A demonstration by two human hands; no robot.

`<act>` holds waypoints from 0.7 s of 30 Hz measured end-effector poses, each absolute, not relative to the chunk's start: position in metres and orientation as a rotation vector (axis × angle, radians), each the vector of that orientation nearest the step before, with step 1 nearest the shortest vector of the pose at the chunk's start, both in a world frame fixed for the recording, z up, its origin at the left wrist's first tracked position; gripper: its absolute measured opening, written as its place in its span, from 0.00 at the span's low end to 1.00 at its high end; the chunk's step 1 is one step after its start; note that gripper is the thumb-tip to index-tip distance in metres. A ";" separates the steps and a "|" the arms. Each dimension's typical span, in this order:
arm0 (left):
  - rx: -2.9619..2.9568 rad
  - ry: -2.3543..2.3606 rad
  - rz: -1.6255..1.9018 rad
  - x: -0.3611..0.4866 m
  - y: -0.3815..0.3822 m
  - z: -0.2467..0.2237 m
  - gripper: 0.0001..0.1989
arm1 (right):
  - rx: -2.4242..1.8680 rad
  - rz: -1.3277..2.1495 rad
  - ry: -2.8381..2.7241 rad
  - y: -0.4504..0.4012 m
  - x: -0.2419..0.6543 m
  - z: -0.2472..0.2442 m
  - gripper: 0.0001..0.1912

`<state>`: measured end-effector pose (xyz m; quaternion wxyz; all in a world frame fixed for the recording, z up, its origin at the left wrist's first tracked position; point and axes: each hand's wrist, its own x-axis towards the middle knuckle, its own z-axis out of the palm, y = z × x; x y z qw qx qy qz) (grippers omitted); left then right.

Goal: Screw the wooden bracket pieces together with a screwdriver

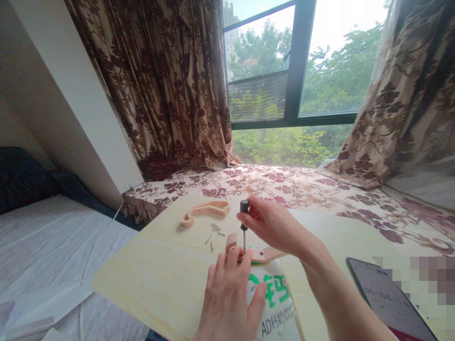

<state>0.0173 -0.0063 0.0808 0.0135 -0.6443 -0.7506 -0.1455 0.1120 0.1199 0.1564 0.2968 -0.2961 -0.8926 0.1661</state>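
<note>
My right hand [272, 222] grips the black handle of a screwdriver [244, 208], which stands upright with its shaft pointing down. The tip meets a curved pale wooden piece [261, 255] at my left fingertips; the exact contact spot is partly hidden. My left hand [231, 296] presses its fingers on that piece, the thumb spread over a white package [277, 310] with green lettering. The wooden piece rests at the package's far edge. Beyond it lies a second curved wooden piece [206, 210]. Several small screws [214, 228] are scattered between this piece and my left hand.
The pale wood-grain board [149, 265] carries all these things. A phone [387, 296] showing a timer lies at the right. Behind is a ledge with floral cloth [277, 182], below a window and curtains [170, 85]. A grey-covered bed [46, 237] is at left.
</note>
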 end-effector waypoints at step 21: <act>-2.020 -2.332 -0.458 0.018 -0.006 0.082 0.26 | -0.741 0.487 -2.365 0.116 0.113 0.162 0.07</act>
